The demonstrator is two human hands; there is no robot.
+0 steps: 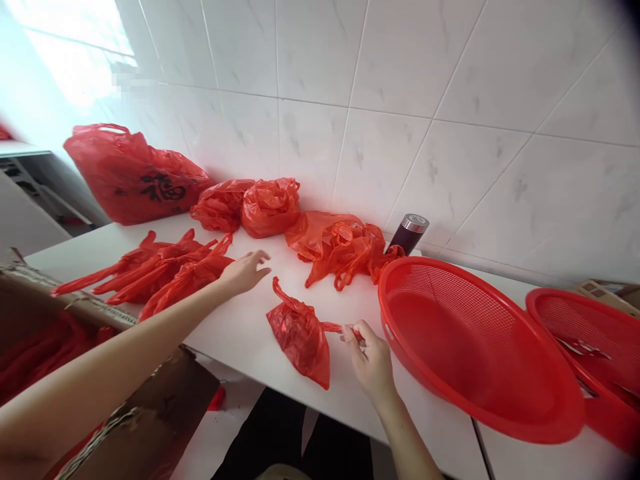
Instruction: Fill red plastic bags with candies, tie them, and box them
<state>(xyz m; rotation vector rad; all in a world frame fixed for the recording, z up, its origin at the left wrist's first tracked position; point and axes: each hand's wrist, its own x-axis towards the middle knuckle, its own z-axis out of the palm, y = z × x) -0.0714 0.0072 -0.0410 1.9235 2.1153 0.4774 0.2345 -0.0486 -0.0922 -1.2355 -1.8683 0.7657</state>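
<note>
Right hand (374, 367), lower centre of frame: fingers closed, pinching a twisted handle of a small filled red bag (303, 341). The bag lies at centre, slightly low, on a white table (240, 333). Left hand (245, 272), just left of centre: fingers spread, nothing held, at the right end of a row of red bags (170, 267). Crumpled red plastic (345, 243) at upper centre; dark cylinder with silver cap (409, 233) beside it. Red mesh basket (470, 333) at right of frame, near right hand. Cardboard box (165, 400), lower left.
</note>
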